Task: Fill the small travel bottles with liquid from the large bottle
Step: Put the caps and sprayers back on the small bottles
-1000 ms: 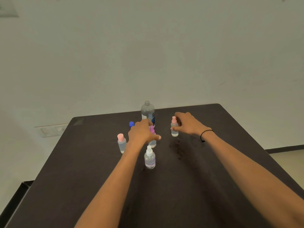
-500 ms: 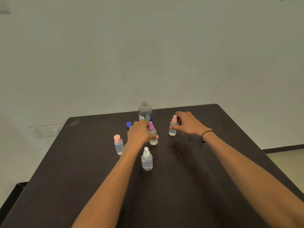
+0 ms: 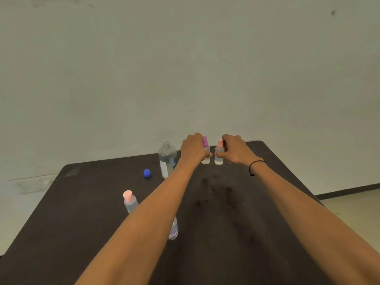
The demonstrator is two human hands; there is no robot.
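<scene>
My left hand (image 3: 192, 149) grips a small clear bottle with a purple spray top (image 3: 205, 153). Right beside it, my right hand (image 3: 236, 150) grips a small clear bottle with a pink spray top (image 3: 219, 154). Both bottles stand upright and close together near the table's far edge. The large clear bottle (image 3: 167, 159), uncapped, stands just left of my left hand. Its blue cap (image 3: 147, 173) lies on the table further left. A small bottle with a pink flip cap (image 3: 129, 202) stands at the near left. Another small bottle (image 3: 173, 229) is mostly hidden under my left forearm.
All of this is on a dark brown table (image 3: 226, 233) with smudges in its middle. A pale wall rises right behind the far edge. At the right, the floor and a dark baseboard (image 3: 349, 191) show beyond the table's edge.
My left hand has carried the purple-topped bottle away from me and to the right, next to the pink-topped one. My right hand kept its hold on the pink-topped bottle.
</scene>
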